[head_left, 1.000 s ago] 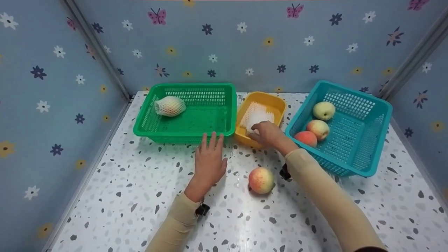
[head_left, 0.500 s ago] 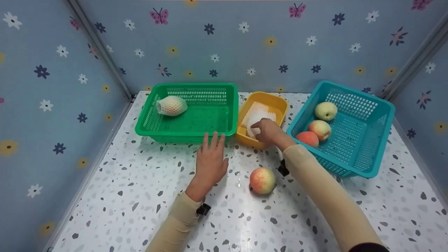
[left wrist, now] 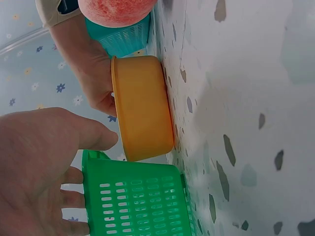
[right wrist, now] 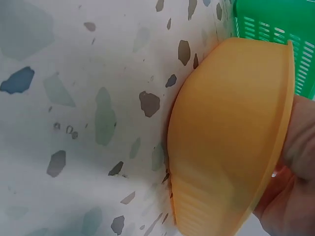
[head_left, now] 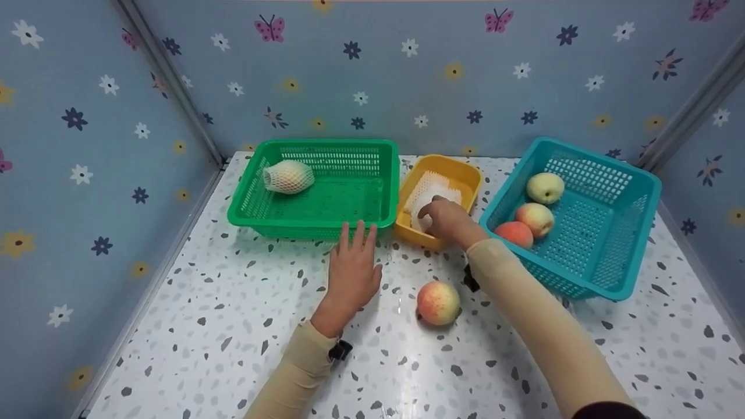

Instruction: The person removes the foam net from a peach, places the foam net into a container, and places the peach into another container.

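Observation:
My right hand [head_left: 447,220] reaches into the yellow bin [head_left: 476,181], its fingers bent down onto the white foam fruit nets [head_left: 432,185]. The bin wall hides its fingertips in the right wrist view, so I cannot tell if they pinch a net. My left hand [head_left: 353,270] has its fingers straight, tips at the front rim of the green basket [head_left: 314,223]; the left wrist view shows them spread beside that rim. Inside this basket lies a peach in a foam net [head_left: 289,177]. A bare red-and-yellow peach [head_left: 438,303] sits on the table between my forearms.
At the right stands a teal basket [head_left: 634,233] with three peaches [head_left: 535,219] along its left side. The speckled table [head_left: 192,349] ends at flowered walls [head_left: 384,75] behind and on both sides. The yellow bin sits between both baskets.
My right hand stays over the foam nets, its index finger stretched out half a second ago and bent further down now. The left hand and the loose peach hold their places.

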A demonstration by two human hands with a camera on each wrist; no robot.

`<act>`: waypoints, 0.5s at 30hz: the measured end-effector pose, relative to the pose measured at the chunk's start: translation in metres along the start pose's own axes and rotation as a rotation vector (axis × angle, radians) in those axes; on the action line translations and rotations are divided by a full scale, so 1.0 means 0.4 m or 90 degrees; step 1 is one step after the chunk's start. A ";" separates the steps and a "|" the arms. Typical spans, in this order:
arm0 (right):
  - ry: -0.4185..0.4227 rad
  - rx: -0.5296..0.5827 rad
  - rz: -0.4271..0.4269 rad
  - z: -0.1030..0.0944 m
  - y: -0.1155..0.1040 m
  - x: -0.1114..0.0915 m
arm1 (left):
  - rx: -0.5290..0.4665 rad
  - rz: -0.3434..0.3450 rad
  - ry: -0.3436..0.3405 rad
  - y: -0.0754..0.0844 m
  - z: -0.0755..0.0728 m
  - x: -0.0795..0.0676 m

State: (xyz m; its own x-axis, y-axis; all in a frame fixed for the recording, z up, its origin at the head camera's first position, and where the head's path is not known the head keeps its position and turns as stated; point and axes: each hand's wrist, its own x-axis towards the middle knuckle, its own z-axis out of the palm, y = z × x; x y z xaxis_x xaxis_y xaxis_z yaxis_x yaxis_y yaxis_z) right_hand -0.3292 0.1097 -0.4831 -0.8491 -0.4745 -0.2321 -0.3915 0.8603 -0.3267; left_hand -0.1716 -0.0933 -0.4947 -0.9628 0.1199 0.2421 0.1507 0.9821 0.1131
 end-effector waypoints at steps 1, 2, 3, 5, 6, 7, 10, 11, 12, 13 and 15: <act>-0.001 -0.005 0.000 0.001 0.000 0.001 | -0.002 0.004 0.008 0.001 0.000 -0.001; 0.000 -0.012 0.001 0.001 0.000 0.003 | -0.003 0.007 0.016 0.001 0.001 -0.001; 0.000 -0.014 0.000 0.000 -0.001 0.004 | -0.004 0.010 0.023 0.001 0.001 -0.001; -0.001 -0.014 0.003 -0.002 -0.002 0.006 | -0.003 0.012 0.028 0.000 0.002 0.000; -0.002 -0.011 0.007 -0.003 -0.003 0.008 | -0.003 0.011 0.027 0.000 0.002 0.000; -0.001 -0.005 0.009 -0.003 -0.004 0.007 | -0.002 0.009 0.025 0.000 0.002 0.000; 0.002 0.010 0.018 -0.001 -0.004 0.006 | -0.001 0.001 0.016 0.000 0.003 0.000; 0.004 0.013 0.021 0.000 -0.004 0.006 | -0.003 0.000 0.013 0.000 0.004 0.000; 0.005 0.016 0.023 0.002 -0.004 0.005 | -0.005 -0.001 0.012 0.001 0.004 -0.001; 0.005 0.019 0.026 0.004 -0.003 0.005 | -0.007 -0.002 0.011 0.001 0.005 -0.001; 0.003 0.022 0.033 0.007 -0.001 0.005 | -0.010 0.000 0.014 0.001 0.007 -0.001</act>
State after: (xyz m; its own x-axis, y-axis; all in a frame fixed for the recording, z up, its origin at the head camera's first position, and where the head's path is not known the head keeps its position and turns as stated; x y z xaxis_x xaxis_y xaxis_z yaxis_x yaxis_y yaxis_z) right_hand -0.3297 0.1078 -0.4858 -0.8695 -0.4284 -0.2456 -0.3345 0.8768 -0.3454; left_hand -0.1716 -0.0924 -0.4975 -0.9575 0.1171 0.2635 0.1550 0.9796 0.1281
